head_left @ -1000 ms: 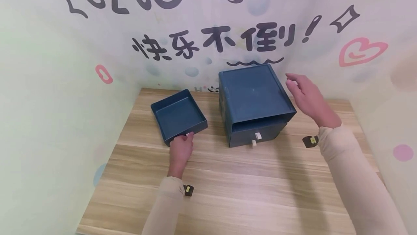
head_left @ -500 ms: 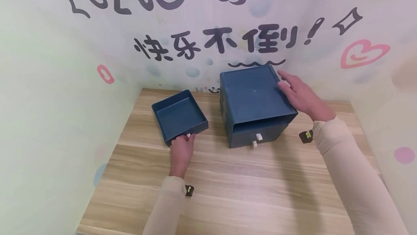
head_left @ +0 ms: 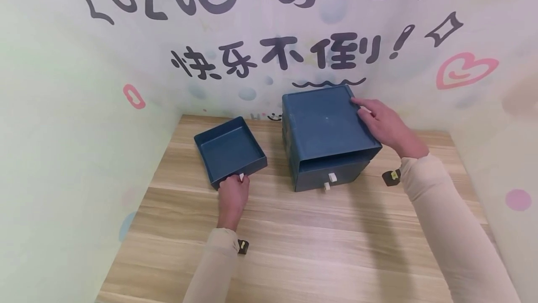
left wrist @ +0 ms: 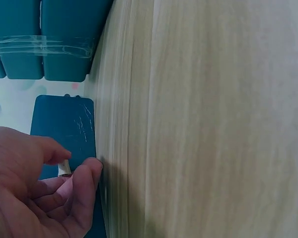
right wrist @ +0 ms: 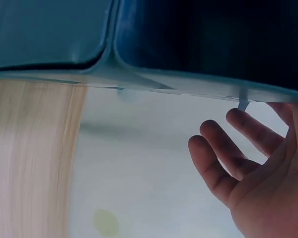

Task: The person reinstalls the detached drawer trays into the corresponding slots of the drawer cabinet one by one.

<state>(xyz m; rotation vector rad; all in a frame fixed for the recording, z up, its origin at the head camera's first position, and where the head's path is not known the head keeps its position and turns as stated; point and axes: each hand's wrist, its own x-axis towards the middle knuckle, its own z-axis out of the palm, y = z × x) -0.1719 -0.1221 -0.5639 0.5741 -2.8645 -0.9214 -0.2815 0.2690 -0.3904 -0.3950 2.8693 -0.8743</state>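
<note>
A dark blue shallow drawer lies on the table at the left, with nothing inside it. At its front, my left hand pinches the small white knob; the left wrist view shows thumb and fingers around it. To the right stands a dark blue drawer cabinet, its top slot an open gap above a front with white knobs. My right hand rests at the cabinet's upper right edge, thumb over the top. In the right wrist view its loosely bent fingers lie along the outer side.
The wood-grain table reaches to a back wall with large dark lettering, and light walls stand on both sides. Clear tape runs across the cabinet's side. A band of bare table separates drawer and cabinet.
My right hand has moved left from beside the cabinet onto its upper right edge. My left hand and the drawer have stayed nearly in place.
</note>
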